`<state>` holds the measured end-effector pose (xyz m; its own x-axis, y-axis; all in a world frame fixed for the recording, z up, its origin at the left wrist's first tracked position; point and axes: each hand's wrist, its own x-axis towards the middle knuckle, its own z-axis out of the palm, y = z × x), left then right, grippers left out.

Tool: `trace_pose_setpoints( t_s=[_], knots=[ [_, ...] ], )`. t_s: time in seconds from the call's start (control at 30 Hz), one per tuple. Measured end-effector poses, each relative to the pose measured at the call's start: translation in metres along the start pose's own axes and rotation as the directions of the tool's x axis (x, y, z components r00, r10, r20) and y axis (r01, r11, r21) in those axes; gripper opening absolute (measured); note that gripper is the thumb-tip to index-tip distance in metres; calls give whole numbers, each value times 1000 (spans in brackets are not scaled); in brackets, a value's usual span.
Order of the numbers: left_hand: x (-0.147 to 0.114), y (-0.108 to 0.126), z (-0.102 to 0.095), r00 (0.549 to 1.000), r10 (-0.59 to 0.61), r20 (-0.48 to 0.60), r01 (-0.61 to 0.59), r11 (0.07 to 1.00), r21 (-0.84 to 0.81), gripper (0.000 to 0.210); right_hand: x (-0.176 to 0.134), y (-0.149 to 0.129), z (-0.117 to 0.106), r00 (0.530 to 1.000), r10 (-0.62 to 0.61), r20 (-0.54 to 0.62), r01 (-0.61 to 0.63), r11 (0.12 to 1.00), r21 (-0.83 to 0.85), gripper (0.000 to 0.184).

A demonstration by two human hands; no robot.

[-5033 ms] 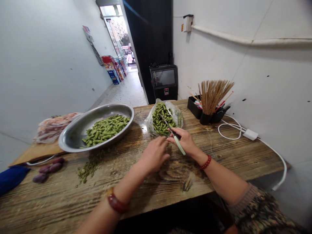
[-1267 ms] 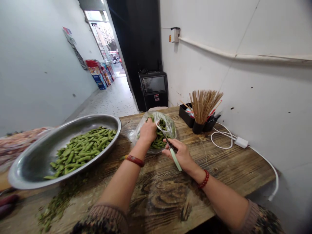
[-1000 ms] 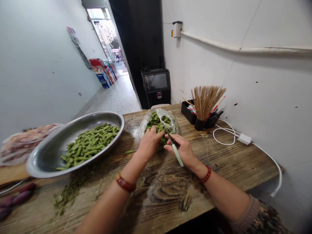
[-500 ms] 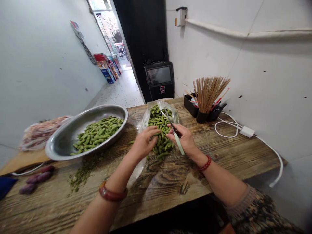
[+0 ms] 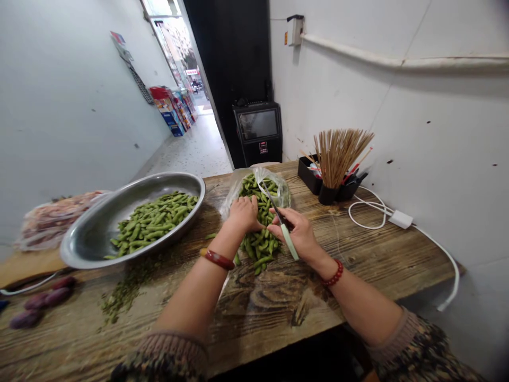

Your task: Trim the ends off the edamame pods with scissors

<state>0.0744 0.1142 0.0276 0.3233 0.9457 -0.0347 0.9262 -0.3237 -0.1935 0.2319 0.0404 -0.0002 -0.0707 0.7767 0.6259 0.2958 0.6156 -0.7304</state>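
My left hand [image 5: 244, 213] rests on a heap of green edamame pods [image 5: 260, 245], fingers apart and thumb stretched towards my right hand. The heap spills from a clear plastic bag [image 5: 284, 188] onto the wooden table. My right hand [image 5: 299, 233] is closed round scissors with a pale green handle [image 5: 289, 241], their dark blades pointing up and away over the pods. Its thumb and fingertips are close to the heap's right side. More pods [image 5: 157, 215] lie in a wide steel basin [image 5: 89, 241] to the left.
Small green trimmings [image 5: 121, 294] lie before the basin, with several purplish bulbs [image 5: 37, 301] further left. A bag of meat [image 5: 55, 217] is behind. At right stand bamboo skewers [image 5: 342, 156] in a black holder and a white cable [image 5: 439, 249]. The table edge [image 5: 318, 328] is near me.
My left hand has moved forward from in front of the heap onto the pods. The right hand still holds the scissors in nearly the same place. The view has shifted slightly.
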Motion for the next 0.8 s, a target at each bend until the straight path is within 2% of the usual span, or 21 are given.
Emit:
trace_pose_setpoints(
  t_s=[0.1,0.23,0.37,0.43,0.5,0.63,0.8],
  knots=[
    [-1,-1,-3,999,50,0,-50,999,5,82,0,-1,0,1000,-8,3,8,1000,8,34],
    [5,-10,-1,999,18,27,-17,998,-58,72,0,-3,-1,1000,0,-1,0,1000,8,35],
    [18,-9,3,996,-55,74,62,994,-95,85,0,-3,-1,1000,-5,2,5,1000,7,35],
    [22,-3,5,995,-72,69,79,990,-113,95,0,-2,-1,1000,-3,7,3,1000,4,35],
    [23,3,8,996,-69,48,75,989,-129,96,-1,-2,-1,1000,-4,10,4,1000,-1,34],
    [13,11,13,998,-57,-24,53,987,-154,72,-2,0,0,1000,-10,13,10,1000,-11,34],
    [-12,19,11,994,-54,-90,37,983,-177,44,-3,1,0,1000,1,26,0,1000,-9,33]
  ],
)
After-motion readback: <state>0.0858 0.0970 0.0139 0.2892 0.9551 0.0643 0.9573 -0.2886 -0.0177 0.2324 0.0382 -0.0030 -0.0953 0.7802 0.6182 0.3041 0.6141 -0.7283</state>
